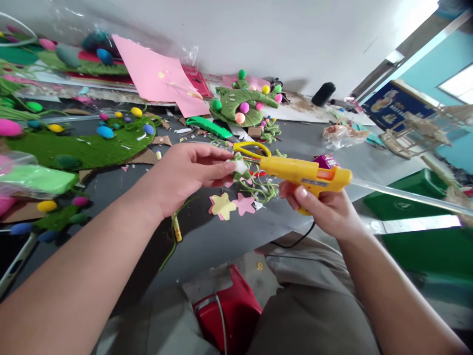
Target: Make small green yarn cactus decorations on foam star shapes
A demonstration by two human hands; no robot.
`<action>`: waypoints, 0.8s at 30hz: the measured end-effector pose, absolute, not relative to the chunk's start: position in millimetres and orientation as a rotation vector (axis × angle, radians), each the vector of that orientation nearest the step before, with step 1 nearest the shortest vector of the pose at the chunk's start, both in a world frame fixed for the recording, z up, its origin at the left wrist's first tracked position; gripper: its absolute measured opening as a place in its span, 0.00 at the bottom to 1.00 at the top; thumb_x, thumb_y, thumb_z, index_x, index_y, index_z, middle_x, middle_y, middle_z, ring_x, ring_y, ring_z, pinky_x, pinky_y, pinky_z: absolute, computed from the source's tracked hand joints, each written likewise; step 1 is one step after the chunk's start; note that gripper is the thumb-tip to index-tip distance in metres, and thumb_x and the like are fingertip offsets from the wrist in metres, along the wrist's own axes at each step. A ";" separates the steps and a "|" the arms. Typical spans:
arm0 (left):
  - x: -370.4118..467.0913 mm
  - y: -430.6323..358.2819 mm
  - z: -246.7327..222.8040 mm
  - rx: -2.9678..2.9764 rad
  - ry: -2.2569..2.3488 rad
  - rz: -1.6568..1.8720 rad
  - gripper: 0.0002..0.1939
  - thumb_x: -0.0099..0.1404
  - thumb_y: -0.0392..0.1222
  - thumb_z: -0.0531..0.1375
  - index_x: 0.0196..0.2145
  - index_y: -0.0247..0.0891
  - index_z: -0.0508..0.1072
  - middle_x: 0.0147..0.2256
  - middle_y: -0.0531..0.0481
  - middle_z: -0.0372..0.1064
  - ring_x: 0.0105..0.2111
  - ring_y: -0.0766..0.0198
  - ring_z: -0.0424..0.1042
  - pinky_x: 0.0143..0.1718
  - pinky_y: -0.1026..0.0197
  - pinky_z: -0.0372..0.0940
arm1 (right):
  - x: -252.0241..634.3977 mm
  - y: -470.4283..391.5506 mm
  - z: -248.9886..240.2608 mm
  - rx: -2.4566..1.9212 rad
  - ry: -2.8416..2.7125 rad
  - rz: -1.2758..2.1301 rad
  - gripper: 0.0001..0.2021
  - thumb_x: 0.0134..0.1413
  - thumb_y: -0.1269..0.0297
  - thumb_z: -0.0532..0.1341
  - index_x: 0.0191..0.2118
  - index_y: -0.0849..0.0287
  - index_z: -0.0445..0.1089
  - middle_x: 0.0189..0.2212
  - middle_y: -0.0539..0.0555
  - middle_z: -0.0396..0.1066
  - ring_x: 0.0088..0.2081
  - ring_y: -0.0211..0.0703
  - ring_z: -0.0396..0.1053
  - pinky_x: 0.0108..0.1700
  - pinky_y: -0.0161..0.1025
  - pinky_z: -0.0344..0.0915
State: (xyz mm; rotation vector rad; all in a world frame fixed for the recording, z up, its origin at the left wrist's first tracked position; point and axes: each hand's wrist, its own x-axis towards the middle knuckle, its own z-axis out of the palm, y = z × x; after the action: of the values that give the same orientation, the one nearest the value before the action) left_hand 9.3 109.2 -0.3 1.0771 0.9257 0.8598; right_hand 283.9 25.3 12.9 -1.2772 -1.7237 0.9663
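Note:
My right hand (318, 204) is wrapped round the grip of a yellow glue gun (295, 170), whose nozzle points left. A long clear glue stick (406, 195) sticks out of its back end. Between the fingertips of my left hand (199, 170) is a small green yarn-wrapped piece (241, 170) with a white patch facing the nozzle. I cannot tell whether the nozzle touches it. Below the piece lie a yellow paper star (224, 206) and a pink paper star (244, 203). Loose green yarn (264, 190) is tangled beneath the gun.
Behind the hands lie a green cutter (209, 127), yellow-handled scissors (251, 148) and a yarn-wrapped crescent with pompoms (240, 103). A large green crescent (81, 145) and pink paper (151, 74) are to the left. A pencil (177, 229) lies near the table edge. Green bins (410, 192) stand at right.

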 end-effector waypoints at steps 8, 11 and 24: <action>7.4 110.1 1.3 0.997 0.887 0.826 0.15 0.52 0.42 0.78 0.38 0.42 0.85 0.35 0.51 0.83 0.34 0.64 0.82 0.40 0.64 0.76 | 268.8 26.5 14.9 -1.262 -1.752 0.934 0.12 0.67 0.53 0.64 0.46 0.56 0.76 0.34 0.51 0.73 0.28 0.34 0.62 0.28 0.33 0.63; 6.9 110.3 1.6 0.981 0.881 0.816 0.15 0.53 0.43 0.77 0.39 0.40 0.85 0.37 0.49 0.83 0.35 0.62 0.82 0.43 0.62 0.77 | 268.1 25.6 15.9 -1.288 -1.742 0.935 0.12 0.66 0.53 0.64 0.47 0.55 0.77 0.34 0.51 0.74 0.28 0.34 0.63 0.29 0.33 0.64; 10.0 108.2 4.0 1.017 0.927 0.842 0.16 0.53 0.43 0.77 0.39 0.38 0.84 0.39 0.46 0.83 0.37 0.59 0.83 0.46 0.57 0.77 | 265.4 25.2 15.3 -1.384 -1.716 0.957 0.17 0.64 0.50 0.65 0.51 0.54 0.78 0.34 0.52 0.75 0.32 0.38 0.68 0.36 0.36 0.71</action>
State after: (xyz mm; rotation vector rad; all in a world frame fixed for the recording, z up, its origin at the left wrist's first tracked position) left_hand 10.0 108.2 4.0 1.0172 0.9266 0.8424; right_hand 265.4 25.2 15.3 -1.3840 -1.7162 0.9571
